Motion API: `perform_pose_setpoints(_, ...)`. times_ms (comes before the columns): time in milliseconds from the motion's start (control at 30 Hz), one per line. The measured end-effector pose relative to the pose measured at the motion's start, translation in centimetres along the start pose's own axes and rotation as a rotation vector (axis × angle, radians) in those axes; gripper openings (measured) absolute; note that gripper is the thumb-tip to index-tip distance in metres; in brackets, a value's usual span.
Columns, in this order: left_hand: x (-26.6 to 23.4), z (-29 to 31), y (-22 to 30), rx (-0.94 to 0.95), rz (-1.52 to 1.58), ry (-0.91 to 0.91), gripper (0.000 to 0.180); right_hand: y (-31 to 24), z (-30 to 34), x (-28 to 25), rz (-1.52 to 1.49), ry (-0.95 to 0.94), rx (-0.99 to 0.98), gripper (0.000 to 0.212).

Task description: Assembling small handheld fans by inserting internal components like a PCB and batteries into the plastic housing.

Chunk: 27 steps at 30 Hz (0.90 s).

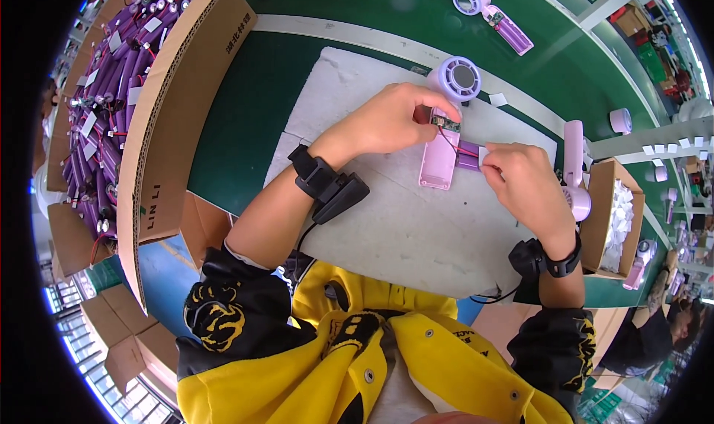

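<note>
A lilac handheld fan [437,164] lies on the pale mat [357,216], its round head pointing away from me and its handle open. A small green circuit board [448,123] shows inside the handle. My left hand [398,119] closes thumb and forefinger around the handle at the board. Thin red and black wires run from the board to a purple battery [468,156] right of the handle. My right hand [524,178] pinches the battery's right end, beside a white tab; its fingertips are partly hidden.
At left stands a tall cardboard box [182,126] full of purple batteries [111,104]. Right of the mat are another lilac fan [573,156] and a carton of small white pieces [617,227]. An opened fan [494,18] lies on the green surface beyond. A person [647,335] sits at far right.
</note>
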State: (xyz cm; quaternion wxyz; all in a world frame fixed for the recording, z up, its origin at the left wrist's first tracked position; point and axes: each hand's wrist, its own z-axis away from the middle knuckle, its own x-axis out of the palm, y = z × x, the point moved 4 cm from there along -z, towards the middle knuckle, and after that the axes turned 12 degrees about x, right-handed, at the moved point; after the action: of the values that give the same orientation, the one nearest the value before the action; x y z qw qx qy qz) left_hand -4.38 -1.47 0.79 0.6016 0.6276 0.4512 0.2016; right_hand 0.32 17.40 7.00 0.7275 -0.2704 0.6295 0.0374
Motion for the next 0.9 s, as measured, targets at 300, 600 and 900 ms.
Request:
perform_pose_setpoints(300, -0.2, 0.5, -0.9, 0.085, 0.073, 0.017, 0.035, -0.1, -0.4, 1.0, -0.045, 0.026, -0.035, 0.009)
perform_pose_setpoints(600, 0.0, 0.4, -0.9, 0.032, 0.113, 0.021, 0.037, 6.5, -0.4, -3.9, -0.206, 0.176, 0.024, 0.010)
perform_pose_setpoints(900, 0.0, 0.3, -1.0, -0.020, 0.085, 0.001, 0.037, 1.8, -0.4, -1.1, -0.347, -0.160, 0.147, 0.024)
